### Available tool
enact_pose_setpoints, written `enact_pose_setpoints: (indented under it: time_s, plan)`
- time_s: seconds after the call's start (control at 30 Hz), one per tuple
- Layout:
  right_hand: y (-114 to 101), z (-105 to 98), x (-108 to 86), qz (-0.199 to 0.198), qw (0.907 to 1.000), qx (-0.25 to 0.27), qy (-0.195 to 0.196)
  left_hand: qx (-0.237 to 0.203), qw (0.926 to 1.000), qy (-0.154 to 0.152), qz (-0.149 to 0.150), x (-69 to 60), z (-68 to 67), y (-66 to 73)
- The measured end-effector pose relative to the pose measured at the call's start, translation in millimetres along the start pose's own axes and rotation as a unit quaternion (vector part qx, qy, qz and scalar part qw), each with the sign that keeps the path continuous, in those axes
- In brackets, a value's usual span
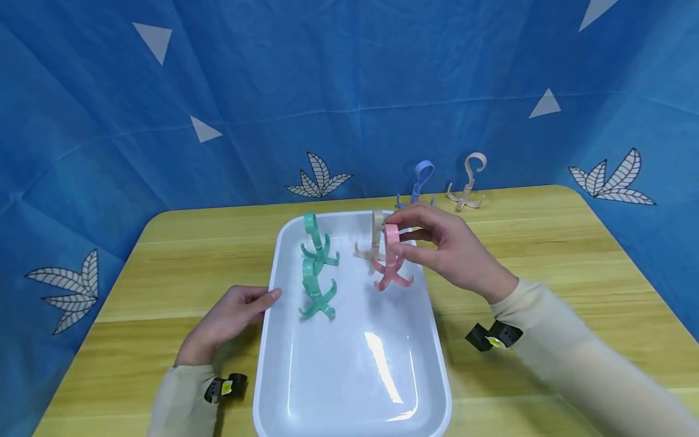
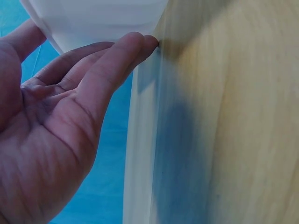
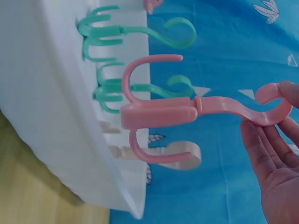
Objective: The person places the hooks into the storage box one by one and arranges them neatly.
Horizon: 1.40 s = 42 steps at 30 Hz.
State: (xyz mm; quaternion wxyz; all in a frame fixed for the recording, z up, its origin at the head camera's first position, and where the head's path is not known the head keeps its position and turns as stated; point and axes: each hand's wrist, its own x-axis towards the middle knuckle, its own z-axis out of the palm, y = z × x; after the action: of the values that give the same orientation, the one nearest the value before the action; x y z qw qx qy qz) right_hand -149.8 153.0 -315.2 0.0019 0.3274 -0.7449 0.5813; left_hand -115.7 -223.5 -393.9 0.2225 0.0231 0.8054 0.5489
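My right hand pinches the curved top of a pink four-pronged hanging hook, which hangs upright over the far right part of a white tray. In the right wrist view the pink hook's whole body shows, with thumb and fingers on its curl. Behind it in the tray stands a beige hook, partly covered. Two green hooks, one farther back and one nearer, stand along the tray's left side. At the tray's left rim my left hand grips the edge, thumb on top and fingers beneath.
Past the tray's far right corner, a blue hook and another beige hook stand on the wooden table. The blue hook's base is partly hidden by my right hand. A blue patterned cloth rises behind the table.
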Motion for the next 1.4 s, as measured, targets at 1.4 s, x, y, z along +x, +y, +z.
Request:
enact_pose_setpoints:
  time_s: [1.4]
  plan:
    - [31,31,-6.7,0.034,0.9939,-0.078,-0.071,0.012,0.9996,-0.010,0.022,2.0,-1.9,-4.8]
